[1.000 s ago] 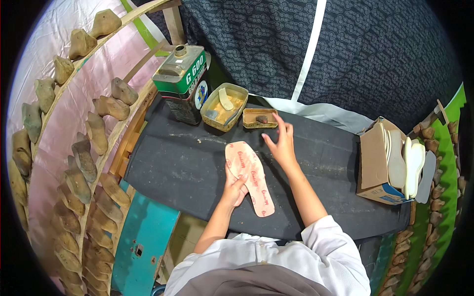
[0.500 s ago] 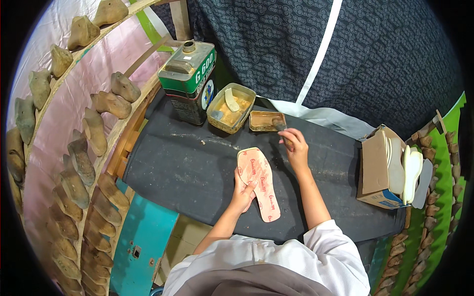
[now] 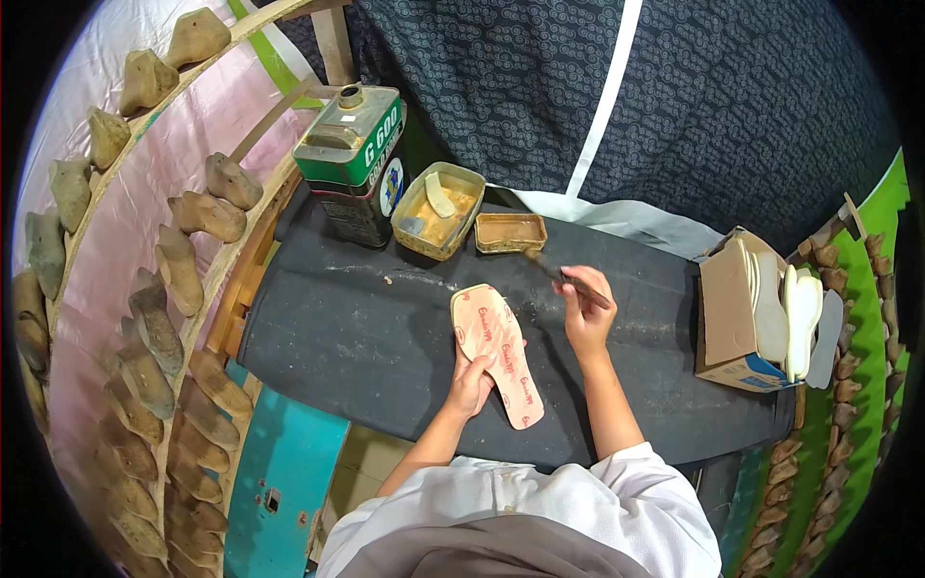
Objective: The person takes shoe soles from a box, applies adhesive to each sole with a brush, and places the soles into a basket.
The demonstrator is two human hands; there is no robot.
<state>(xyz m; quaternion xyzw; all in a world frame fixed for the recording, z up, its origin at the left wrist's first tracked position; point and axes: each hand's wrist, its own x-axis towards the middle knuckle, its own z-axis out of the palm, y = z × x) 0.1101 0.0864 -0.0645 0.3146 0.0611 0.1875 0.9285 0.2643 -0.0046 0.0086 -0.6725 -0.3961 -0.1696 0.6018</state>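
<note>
Flat above the dark table, my left hand (image 3: 469,383) grips a pale shoe insole (image 3: 498,352) by its left edge, thumb on top. The insole's upper face has a pinkish, printed look. My right hand (image 3: 587,310) holds a slim brush (image 3: 567,277) by its handle, fingers pinched round it. The brush tip points up and left, just off the near corner of a small shallow tray (image 3: 511,248) of brownish glue. A gap separates the brush from the insole.
A deeper yellowish tub (image 3: 405,227) with a curved scraper piece in it stands left of the tray, beside a green and black metal can (image 3: 364,207). At right, a cardboard box (image 3: 718,318) holds several soles. Wooden shoe lasts (image 3: 176,265) line racks at the left.
My right hand has drawn the brush out of the small tray toward me, its handle now tilting down to the right. My left hand keeps holding the insole, nearly still.
</note>
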